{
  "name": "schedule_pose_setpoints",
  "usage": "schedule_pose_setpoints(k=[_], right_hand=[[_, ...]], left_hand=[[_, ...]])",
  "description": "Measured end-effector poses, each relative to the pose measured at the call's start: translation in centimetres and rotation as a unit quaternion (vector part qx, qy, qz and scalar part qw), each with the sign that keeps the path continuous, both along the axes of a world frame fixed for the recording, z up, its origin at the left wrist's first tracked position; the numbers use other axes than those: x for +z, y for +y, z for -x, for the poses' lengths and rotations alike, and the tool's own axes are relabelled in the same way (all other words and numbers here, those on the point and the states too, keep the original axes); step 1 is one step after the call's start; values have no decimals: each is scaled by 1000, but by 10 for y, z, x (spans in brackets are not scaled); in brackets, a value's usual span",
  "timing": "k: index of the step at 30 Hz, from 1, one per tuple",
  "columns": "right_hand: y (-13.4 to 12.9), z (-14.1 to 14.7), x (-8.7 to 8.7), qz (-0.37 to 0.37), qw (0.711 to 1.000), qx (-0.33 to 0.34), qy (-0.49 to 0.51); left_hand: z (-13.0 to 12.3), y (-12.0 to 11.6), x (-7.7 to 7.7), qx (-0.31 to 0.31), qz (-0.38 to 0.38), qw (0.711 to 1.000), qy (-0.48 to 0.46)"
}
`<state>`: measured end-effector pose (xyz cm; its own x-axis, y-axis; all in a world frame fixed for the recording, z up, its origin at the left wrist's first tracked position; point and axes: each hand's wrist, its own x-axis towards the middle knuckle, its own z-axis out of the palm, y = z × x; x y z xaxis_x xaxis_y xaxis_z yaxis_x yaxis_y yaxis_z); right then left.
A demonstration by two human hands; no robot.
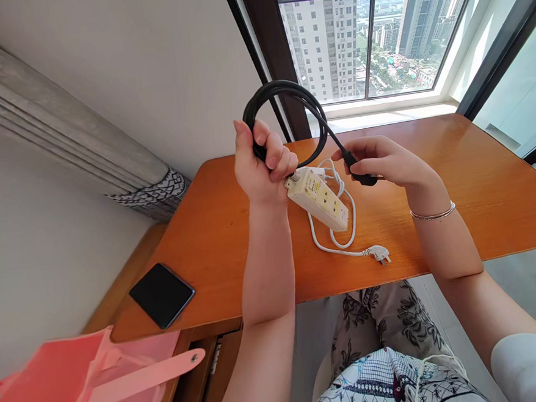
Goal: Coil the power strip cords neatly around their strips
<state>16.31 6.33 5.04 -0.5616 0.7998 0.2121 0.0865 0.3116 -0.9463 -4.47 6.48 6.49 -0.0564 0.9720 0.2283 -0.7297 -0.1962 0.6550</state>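
A black cable is wound into loops, and my left hand is closed round one side of them, raised above the table. The fingers of my right hand grip the black plug at the end of this cable, right of the coil. Just below my left fist is a white power strip with its sockets facing up; whether it touches that hand I cannot tell. A white cord loops around and behind the strip, and its white plug lies near the table's front edge.
A black phone lies on the left of the brown wooden table. Pink bags stand by the table's left corner, beside an open compartment. Behind the table are a window and a tied grey curtain.
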Motion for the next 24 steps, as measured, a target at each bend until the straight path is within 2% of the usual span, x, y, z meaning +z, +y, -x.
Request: schedule_pose_setpoints(k=[6,15,22,24], right_hand=[[12,13,-12,-62,992,-109,20],[15,22,-27,-155,976,-152,-5],[14,27,-28,-166,975,-144,1],[14,30,-29,-180,969,-167,6]], left_hand=[[5,1,0,-31,-29,999,-23],[-6,2,-12,-26,-57,998,-6],[-15,-5,-11,-58,-58,996,-31],[-14,-4,-11,-61,-64,995,-36]])
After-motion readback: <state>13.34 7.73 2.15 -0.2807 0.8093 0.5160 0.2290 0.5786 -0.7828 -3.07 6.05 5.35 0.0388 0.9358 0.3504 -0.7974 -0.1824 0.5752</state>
